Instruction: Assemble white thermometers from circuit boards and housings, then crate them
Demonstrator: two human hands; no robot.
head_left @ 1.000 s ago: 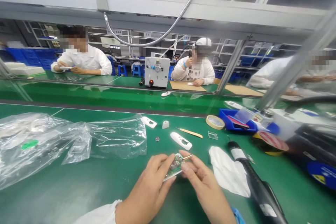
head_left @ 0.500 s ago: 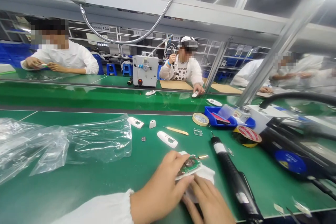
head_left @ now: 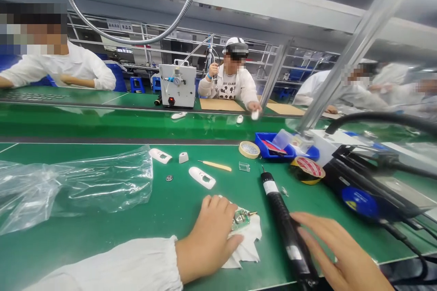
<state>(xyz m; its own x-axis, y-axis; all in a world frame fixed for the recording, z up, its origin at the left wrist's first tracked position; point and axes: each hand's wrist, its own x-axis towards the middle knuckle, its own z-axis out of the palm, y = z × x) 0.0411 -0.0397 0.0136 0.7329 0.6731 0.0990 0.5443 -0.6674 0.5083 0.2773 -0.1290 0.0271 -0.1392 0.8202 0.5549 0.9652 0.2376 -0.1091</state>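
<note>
My left hand (head_left: pixel 215 234) is closed over the near end of a small green circuit board (head_left: pixel 241 219), which has a brass-coloured tip pointing right. Beneath the board lies a crumpled white cloth (head_left: pixel 251 245). At the right, my right hand (head_left: pixel 336 248) is open, its fingers apart beside the black electric screwdriver (head_left: pixel 282 218) that lies on the green table. Beyond my left hand are a white shell part (head_left: pixel 202 177), another white shell (head_left: pixel 160 155), a small white cap (head_left: pixel 183 158) and a small round part (head_left: pixel 169 178).
Clear plastic bags (head_left: pixel 102 182) spread over the left. A yellow-handled tool (head_left: pixel 216 166), tape roll (head_left: pixel 249 150), blue bin (head_left: pixel 269 149) and black machine (head_left: pixel 368 191) stand farther off. Across the belt (head_left: pixel 102 125), a person's hand (head_left: pixel 254 107) holds a white part.
My right hand has left the board and moved right to the screwdriver. The board sits lower on the cloth under my left hand. The view has shifted; the person opposite has lifted a white part.
</note>
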